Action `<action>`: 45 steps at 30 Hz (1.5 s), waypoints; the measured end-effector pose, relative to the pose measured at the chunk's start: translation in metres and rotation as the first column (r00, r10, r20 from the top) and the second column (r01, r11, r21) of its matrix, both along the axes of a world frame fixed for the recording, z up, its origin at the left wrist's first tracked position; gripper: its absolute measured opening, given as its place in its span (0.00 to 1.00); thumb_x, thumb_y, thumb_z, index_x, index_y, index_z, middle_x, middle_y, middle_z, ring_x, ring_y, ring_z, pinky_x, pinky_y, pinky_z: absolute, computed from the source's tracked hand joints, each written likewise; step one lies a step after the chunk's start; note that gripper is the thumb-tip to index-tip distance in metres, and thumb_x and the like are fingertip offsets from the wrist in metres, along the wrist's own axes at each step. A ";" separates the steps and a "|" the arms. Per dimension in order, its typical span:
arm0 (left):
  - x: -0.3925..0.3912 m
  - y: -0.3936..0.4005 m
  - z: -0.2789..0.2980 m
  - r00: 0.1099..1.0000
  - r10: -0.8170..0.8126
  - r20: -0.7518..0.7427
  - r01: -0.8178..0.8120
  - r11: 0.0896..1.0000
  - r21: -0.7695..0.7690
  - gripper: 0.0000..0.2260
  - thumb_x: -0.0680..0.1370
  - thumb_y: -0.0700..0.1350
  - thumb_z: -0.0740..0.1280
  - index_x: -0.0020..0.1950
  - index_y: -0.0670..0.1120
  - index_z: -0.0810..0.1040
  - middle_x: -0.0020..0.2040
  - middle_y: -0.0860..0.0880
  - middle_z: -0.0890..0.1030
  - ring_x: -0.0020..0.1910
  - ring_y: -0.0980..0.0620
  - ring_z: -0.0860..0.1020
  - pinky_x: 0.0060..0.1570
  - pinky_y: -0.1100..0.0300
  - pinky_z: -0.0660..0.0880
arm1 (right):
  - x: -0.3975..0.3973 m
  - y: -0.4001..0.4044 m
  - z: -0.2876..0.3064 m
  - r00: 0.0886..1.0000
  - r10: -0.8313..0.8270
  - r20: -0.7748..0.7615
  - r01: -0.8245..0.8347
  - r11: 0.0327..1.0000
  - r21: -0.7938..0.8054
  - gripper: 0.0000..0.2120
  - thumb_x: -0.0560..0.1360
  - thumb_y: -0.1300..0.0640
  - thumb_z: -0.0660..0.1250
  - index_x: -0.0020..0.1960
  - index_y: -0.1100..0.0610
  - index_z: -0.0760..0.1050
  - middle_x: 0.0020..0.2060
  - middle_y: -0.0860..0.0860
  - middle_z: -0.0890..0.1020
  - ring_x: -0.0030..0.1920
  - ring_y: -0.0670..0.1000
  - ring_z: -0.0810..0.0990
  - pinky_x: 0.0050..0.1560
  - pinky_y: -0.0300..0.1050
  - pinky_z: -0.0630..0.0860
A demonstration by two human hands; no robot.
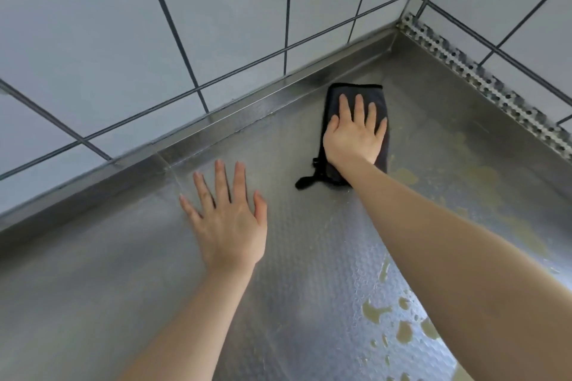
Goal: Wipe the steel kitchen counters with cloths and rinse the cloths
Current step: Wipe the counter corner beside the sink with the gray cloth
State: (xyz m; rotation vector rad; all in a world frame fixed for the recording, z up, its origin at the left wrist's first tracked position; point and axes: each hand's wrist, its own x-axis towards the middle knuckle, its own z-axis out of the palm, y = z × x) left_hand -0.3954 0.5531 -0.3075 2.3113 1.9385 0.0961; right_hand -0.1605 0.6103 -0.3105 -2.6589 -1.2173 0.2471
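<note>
While the left hand (230,219) lies flat on the counter (309,272), the right hand (354,133) presses the cloth (340,96).

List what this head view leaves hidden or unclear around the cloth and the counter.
- Dark cloth: its middle lies under the right hand, so any dirt there is hidden.
- Steel counter: the right forearm covers a strip, and the yellowish puddles run beneath it.
- Counter under the flat left hand: covered.
- Front and right of the counter: cut off by the frame edges.
- Perforated strip: blurred.
</note>
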 end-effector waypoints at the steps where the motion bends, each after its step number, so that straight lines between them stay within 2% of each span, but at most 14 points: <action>1: 0.001 0.001 0.000 1.000 0.000 -0.005 0.000 1.000 -0.005 0.26 0.82 0.57 0.49 0.80 0.53 0.55 0.80 0.48 0.53 0.79 0.38 0.48 0.73 0.34 0.46 | -0.014 -0.002 -0.001 1.000 0.019 0.020 -0.019 1.000 0.002 0.27 0.81 0.46 0.48 0.80 0.46 0.53 0.80 0.50 0.53 0.79 0.57 0.49 0.77 0.60 0.43; 5: 0.001 0.002 0.002 0.999 -0.004 -0.036 0.004 1.000 -0.022 0.26 0.82 0.58 0.47 0.80 0.53 0.53 0.81 0.48 0.51 0.79 0.39 0.47 0.73 0.33 0.46 | -0.064 -0.041 -0.003 0.849 0.518 0.103 -0.523 0.852 0.023 0.27 0.80 0.43 0.47 0.78 0.45 0.57 0.78 0.49 0.59 0.78 0.57 0.54 0.76 0.60 0.48; 8: 0.001 0.002 0.003 0.999 0.000 -0.045 -0.001 1.000 -0.029 0.26 0.82 0.58 0.46 0.80 0.54 0.52 0.81 0.49 0.50 0.79 0.40 0.46 0.73 0.34 0.46 | -0.037 -0.041 0.001 0.708 0.701 0.086 -0.702 0.712 -0.031 0.26 0.80 0.43 0.45 0.78 0.43 0.56 0.78 0.48 0.59 0.78 0.53 0.55 0.77 0.58 0.51; 13: 0.001 0.002 0.005 0.999 0.003 -0.042 -0.004 1.000 -0.014 0.27 0.81 0.58 0.46 0.79 0.53 0.56 0.80 0.48 0.55 0.79 0.39 0.50 0.73 0.34 0.48 | 0.060 0.006 0.002 0.883 0.461 0.083 -0.458 0.887 -0.059 0.25 0.82 0.44 0.47 0.79 0.44 0.54 0.79 0.47 0.56 0.79 0.52 0.51 0.77 0.57 0.47; 18: 0.000 0.003 0.002 0.999 0.000 -0.034 0.000 1.000 0.006 0.27 0.80 0.58 0.48 0.79 0.53 0.59 0.79 0.47 0.58 0.78 0.38 0.52 0.73 0.34 0.50 | 0.141 0.021 0.003 0.960 0.268 0.087 -0.263 0.963 -0.061 0.26 0.81 0.43 0.45 0.79 0.44 0.53 0.80 0.48 0.54 0.79 0.52 0.50 0.77 0.58 0.45; 24: 0.001 0.002 0.004 0.999 0.000 -0.054 -0.001 1.000 -0.004 0.27 0.81 0.58 0.46 0.79 0.53 0.57 0.80 0.47 0.56 0.78 0.38 0.51 0.73 0.34 0.49 | 0.117 -0.003 0.001 0.987 -0.156 0.024 0.157 0.987 -0.032 0.28 0.81 0.44 0.45 0.80 0.49 0.51 0.80 0.52 0.51 0.79 0.56 0.47 0.77 0.60 0.44; 27: 0.002 0.002 0.003 0.998 0.005 -0.057 -0.007 1.000 -0.021 0.26 0.82 0.58 0.46 0.80 0.53 0.54 0.80 0.48 0.54 0.79 0.38 0.50 0.73 0.34 0.49 | 0.065 -0.017 0.000 0.993 0.092 0.073 -0.089 0.995 -0.035 0.28 0.81 0.44 0.45 0.80 0.49 0.49 0.80 0.51 0.50 0.79 0.56 0.47 0.77 0.58 0.43; 29: 0.001 0.003 0.003 0.998 0.005 -0.058 -0.006 1.000 -0.018 0.26 0.82 0.58 0.47 0.80 0.54 0.54 0.80 0.48 0.53 0.79 0.39 0.49 0.73 0.34 0.48 | 0.052 -0.032 -0.002 0.913 0.399 0.088 -0.397 0.917 -0.039 0.27 0.82 0.42 0.44 0.80 0.45 0.49 0.80 0.49 0.51 0.80 0.54 0.47 0.77 0.56 0.44; 31: 0.001 0.002 0.004 0.999 0.013 -0.053 -0.014 1.000 -0.015 0.26 0.82 0.58 0.46 0.80 0.54 0.55 0.80 0.48 0.54 0.79 0.39 0.50 0.74 0.34 0.48 | 0.074 -0.036 0.002 0.837 0.541 0.080 -0.540 0.841 -0.042 0.25 0.83 0.42 0.45 0.80 0.43 0.49 0.80 0.46 0.52 0.80 0.51 0.48 0.77 0.54 0.45; 33: 0.003 0.002 0.006 0.999 0.005 -0.049 -0.005 1.000 -0.008 0.27 0.80 0.58 0.47 0.79 0.53 0.56 0.80 0.48 0.56 0.78 0.39 0.51 0.74 0.34 0.49 | 0.113 -0.034 0.002 0.878 0.468 0.102 -0.468 0.883 -0.030 0.25 0.83 0.43 0.46 0.79 0.43 0.51 0.80 0.46 0.53 0.79 0.50 0.49 0.77 0.53 0.46; 36: 0.002 0.002 0.006 0.999 0.010 -0.053 -0.011 1.000 -0.008 0.27 0.80 0.58 0.47 0.79 0.54 0.57 0.80 0.48 0.56 0.78 0.39 0.52 0.74 0.35 0.49 | 0.166 -0.044 0.003 0.984 0.157 0.079 -0.156 0.988 -0.022 0.26 0.83 0.44 0.46 0.79 0.46 0.53 0.79 0.48 0.55 0.79 0.51 0.51 0.78 0.56 0.47; 40: 0.003 0.003 0.006 0.999 0.011 -0.049 -0.012 1.000 -0.006 0.27 0.80 0.58 0.47 0.79 0.53 0.57 0.80 0.48 0.57 0.78 0.38 0.52 0.74 0.35 0.48 | 0.146 -0.053 -0.003 0.993 -0.104 0.057 0.105 0.994 -0.025 0.27 0.81 0.44 0.45 0.80 0.48 0.51 0.80 0.50 0.53 0.79 0.54 0.49 0.77 0.59 0.45; 42: 0.002 0.003 0.005 0.998 0.015 -0.054 -0.015 1.000 -0.006 0.26 0.81 0.57 0.48 0.79 0.54 0.56 0.80 0.48 0.56 0.78 0.38 0.51 0.74 0.35 0.48 | 0.123 -0.059 -0.004 0.997 0.019 0.079 -0.016 0.999 -0.032 0.27 0.81 0.44 0.46 0.80 0.47 0.51 0.80 0.49 0.52 0.79 0.55 0.49 0.77 0.58 0.45; 45: 0.002 0.003 0.004 0.998 0.015 -0.057 -0.016 1.000 -0.017 0.26 0.81 0.57 0.51 0.79 0.54 0.56 0.80 0.49 0.56 0.78 0.39 0.51 0.74 0.35 0.48 | 0.133 -0.079 0.001 0.906 0.412 0.091 -0.409 0.911 -0.055 0.24 0.83 0.44 0.46 0.79 0.43 0.51 0.80 0.46 0.53 0.79 0.51 0.49 0.77 0.54 0.46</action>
